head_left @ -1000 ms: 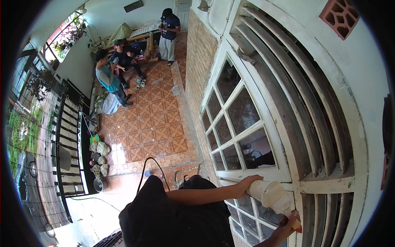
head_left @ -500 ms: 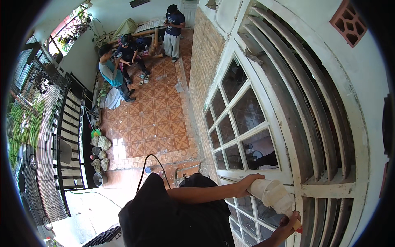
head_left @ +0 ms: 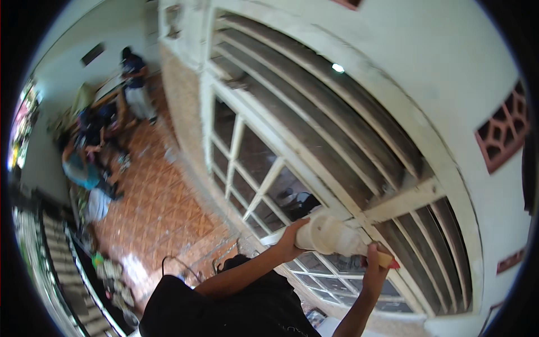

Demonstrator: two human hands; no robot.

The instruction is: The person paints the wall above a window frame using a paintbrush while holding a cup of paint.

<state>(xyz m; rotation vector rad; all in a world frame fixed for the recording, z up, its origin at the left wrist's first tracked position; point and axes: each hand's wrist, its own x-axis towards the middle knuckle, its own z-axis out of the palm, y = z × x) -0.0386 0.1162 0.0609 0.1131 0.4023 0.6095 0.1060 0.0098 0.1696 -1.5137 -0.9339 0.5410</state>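
Observation:
My left hand (head_left: 289, 242) is wrapped round the side of a white plastic tub (head_left: 314, 233), held tilted in front of the window frame. Out of the tub's far side shows a whitish, smeared mass (head_left: 349, 242); I cannot make out whether it is part of the container or its contents. My right hand (head_left: 373, 268) is closed on a hand tool (head_left: 386, 259) with a yellowish handle and a red end, close beside that mass. The tool's working end is hidden. Just beyond both hands is the white-framed paned window (head_left: 261, 185).
Weathered louvre slats (head_left: 331, 118) fill the frame above and right of the window. Three people (head_left: 135, 84) are at the far left on the patterned tile floor (head_left: 163, 196). Stones (head_left: 115, 286) line a black railing (head_left: 56, 264) at left.
The view has swung right, so the window and louvres fill more of it and the people sit further left. Both hands still hold the tub and the tool, now higher in view.

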